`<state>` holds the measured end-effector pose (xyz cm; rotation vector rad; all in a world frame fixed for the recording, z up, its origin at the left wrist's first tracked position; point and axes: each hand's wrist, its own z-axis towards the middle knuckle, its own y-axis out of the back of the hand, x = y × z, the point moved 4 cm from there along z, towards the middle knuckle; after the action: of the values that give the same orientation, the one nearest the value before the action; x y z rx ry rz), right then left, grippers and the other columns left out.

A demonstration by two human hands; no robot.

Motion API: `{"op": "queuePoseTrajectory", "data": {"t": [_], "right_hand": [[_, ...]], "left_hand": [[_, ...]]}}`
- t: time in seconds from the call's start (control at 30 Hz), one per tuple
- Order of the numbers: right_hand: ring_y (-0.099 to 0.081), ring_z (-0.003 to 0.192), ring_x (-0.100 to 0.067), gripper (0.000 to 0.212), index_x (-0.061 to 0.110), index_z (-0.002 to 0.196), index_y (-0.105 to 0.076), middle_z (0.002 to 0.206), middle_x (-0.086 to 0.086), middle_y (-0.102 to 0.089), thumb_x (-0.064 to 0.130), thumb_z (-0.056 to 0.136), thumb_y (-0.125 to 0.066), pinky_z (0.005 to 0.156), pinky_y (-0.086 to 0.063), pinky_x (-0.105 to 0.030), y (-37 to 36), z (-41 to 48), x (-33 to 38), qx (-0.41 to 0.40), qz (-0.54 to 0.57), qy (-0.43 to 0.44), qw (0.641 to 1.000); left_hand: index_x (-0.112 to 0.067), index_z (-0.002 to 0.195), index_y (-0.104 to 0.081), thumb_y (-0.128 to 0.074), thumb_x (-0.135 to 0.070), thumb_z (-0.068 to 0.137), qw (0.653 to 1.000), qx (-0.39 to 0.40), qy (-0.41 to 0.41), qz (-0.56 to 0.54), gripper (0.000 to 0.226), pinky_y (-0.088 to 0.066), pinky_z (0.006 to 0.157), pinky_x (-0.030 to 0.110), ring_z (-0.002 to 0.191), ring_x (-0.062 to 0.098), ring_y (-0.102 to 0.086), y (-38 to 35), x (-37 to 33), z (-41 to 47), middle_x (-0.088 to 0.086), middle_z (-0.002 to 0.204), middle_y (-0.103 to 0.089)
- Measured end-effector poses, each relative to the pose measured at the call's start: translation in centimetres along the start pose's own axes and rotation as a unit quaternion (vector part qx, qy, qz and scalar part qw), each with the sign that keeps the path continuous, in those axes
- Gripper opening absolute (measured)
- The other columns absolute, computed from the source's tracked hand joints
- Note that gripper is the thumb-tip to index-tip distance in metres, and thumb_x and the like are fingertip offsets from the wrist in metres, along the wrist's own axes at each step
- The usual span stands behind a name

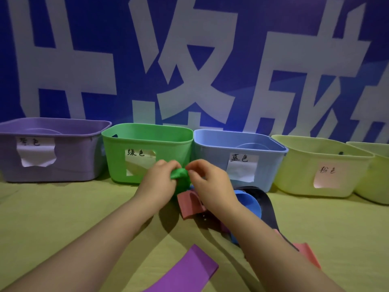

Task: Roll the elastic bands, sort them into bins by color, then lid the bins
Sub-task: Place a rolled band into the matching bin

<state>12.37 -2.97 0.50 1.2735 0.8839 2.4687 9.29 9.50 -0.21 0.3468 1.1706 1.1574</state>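
- The left hand (156, 183) and the right hand (208, 182) are close together in the middle, above the counter (63, 207).
- Both hands pinch the green band (178, 174) with curled fingers. The band is bunched between the fingertips of the two hands, and part of it hangs down between the palms.
- The green band is held just in front of the green bin (117, 157), near its right lower corner, and is not inside it.
- The bins stand in one row at the back of the counter: the purple bin (69, 165), the green bin, the blue bin (212, 157), the pale yellow bin (301, 171) and a second pale yellow bin (376, 182) at the right edge.
- The first four bins each carry a paper label with handwriting. All the bins are without lids.
- Under the right hand lie a pink band (187, 205), a blue band (250, 203) and a black band (267, 205), overlapping each other.
- A purple band (189, 268) lies flat between the forearms, nearer to the camera.
- Behind the bins hangs a blue banner (84, 60) with large white characters.
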Motion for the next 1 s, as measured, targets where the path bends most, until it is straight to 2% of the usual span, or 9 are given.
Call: {"op": "queuePoseTrajectory", "data": {"t": [0.13,0.3,0.43,0.5,0.57,0.67,0.77,0.87,1.0], "right_hand": [[-0.052,0.109,-0.013,0.030,0.024,0.121,-0.055,0.120,0.002,-0.055,0.026,0.092,-0.052,0.096,-0.043,-0.035,0.6,-0.8,-0.2,0.003,-0.002,0.010,1.000],[-0.047,0.110,-0.010,0.036,0.028,0.124,-0.051,0.116,0.005,-0.047,0.031,0.090,-0.056,0.095,-0.041,-0.028,2.1,-2.2,-0.3,-0.008,0.028,0.025,0.999],[-0.051,0.097,-0.014,0.009,0.026,0.091,-0.055,0.103,0.004,-0.048,0.031,0.086,-0.062,0.086,-0.045,-0.029,3.4,-3.0,-0.5,0.009,0.040,0.014,0.999],[-0.056,0.088,-0.020,0.014,0.021,0.080,-0.051,0.096,-0.004,-0.054,0.026,0.086,-0.063,0.082,-0.048,-0.039,4.1,-3.3,-0.7,-0.007,0.084,0.006,0.996],[-0.056,0.081,-0.021,0.016,0.008,0.085,-0.053,0.090,-0.016,-0.060,0.022,0.088,-0.061,0.078,-0.047,-0.043,4.7,-3.5,-1.0,-0.026,0.127,-0.007,0.992],[-0.061,0.083,-0.029,0.009,0.005,0.089,-0.053,0.088,-0.016,-0.064,0.012,0.088,-0.060,0.080,-0.049,-0.045,5.7,-3.7,-1.1,-0.060,0.191,-0.005,0.980],[-0.061,0.077,-0.030,0.016,0.015,0.083,-0.053,0.079,-0.007,-0.063,-0.001,0.085,-0.055,0.080,-0.051,-0.052,6.1,-4.0,-1.5,-0.072,0.231,0.005,0.970],[-0.059,0.082,-0.042,0.025,0.026,0.080,-0.052,0.090,-0.012,-0.061,0.001,0.081,-0.054,0.075,-0.050,-0.057,6.0,-4.3,-1.4,-0.072,0.230,0.043,0.970],[-0.055,0.094,-0.013,0.030,0.029,0.070,-0.050,0.092,0.015,-0.055,-0.001,0.065,-0.047,0.076,-0.048,-0.037,6.1,-4.7,-0.8,-0.054,0.218,0.112,0.968]], "left_hand": [[-0.025,0.110,-0.056,-0.062,0.002,0.077,0.996,-0.042,-0.001,-0.085,0.043,-0.032,0.069,0.019,0.091,0.013,-0.045,1.9,-2.2,-0.9,-0.004,0.107,-0.045],[-0.026,0.108,-0.057,-0.062,0.006,0.074,0.989,-0.066,-0.083,-0.099,0.047,-0.034,0.065,0.009,0.091,0.009,-0.046,3.0,-4.5,-3.1,-0.009,0.102,-0.047],[-0.040,0.112,-0.048,-0.061,0.011,0.073,0.972,-0.011,-0.065,-0.225,0.066,-0.054,0.079,0.037,0.098,0.013,-0.057,2.4,-5.0,-3.8,-0.008,0.112,-0.052],[-0.041,0.110,-0.047,-0.062,0.010,0.075,0.956,-0.001,-0.037,-0.290,0.063,-0.054,0.081,0.044,0.096,0.018,-0.062,2.2,-5.0,-3.6,-0.005,0.113,-0.057],[-0.027,0.107,-0.053,-0.060,0.005,0.082,0.942,-0.005,-0.019,-0.335,0.042,-0.053,0.081,0.031,0.091,0.013,-0.064,2.2,-5.1,-3.5,-0.001,0.101,-0.063],[-0.014,0.090,-0.061,-0.052,-0.002,0.090,0.932,-0.027,0.006,-0.361,0.016,-0.044,0.057,0.009,0.066,0.000,-0.058,2.3,-5.6,-3.7,-0.004,0.077,-0.062],[-0.020,0.082,-0.061,-0.047,-0.025,0.096,0.919,0.027,0.082,-0.384,0.020,-0.044,0.067,0.024,0.074,0.012,-0.056,1.5,-5.9,-3.7,0.000,0.082,-0.064],[-0.017,0.098,-0.065,-0.043,-0.053,0.089,0.900,0.106,0.133,-0.402,0.044,-0.043,0.080,0.032,0.094,0.015,-0.060,0.2,-6.4,-3.6,0.001,0.097,-0.068],[-0.019,0.088,-0.065,-0.054,-0.047,0.082,0.863,0.118,0.112,-0.479,0.031,-0.042,0.075,0.031,0.077,0.015,-0.060,-0.6,-7.3,-3.5,-0.002,0.080,-0.067]]}}
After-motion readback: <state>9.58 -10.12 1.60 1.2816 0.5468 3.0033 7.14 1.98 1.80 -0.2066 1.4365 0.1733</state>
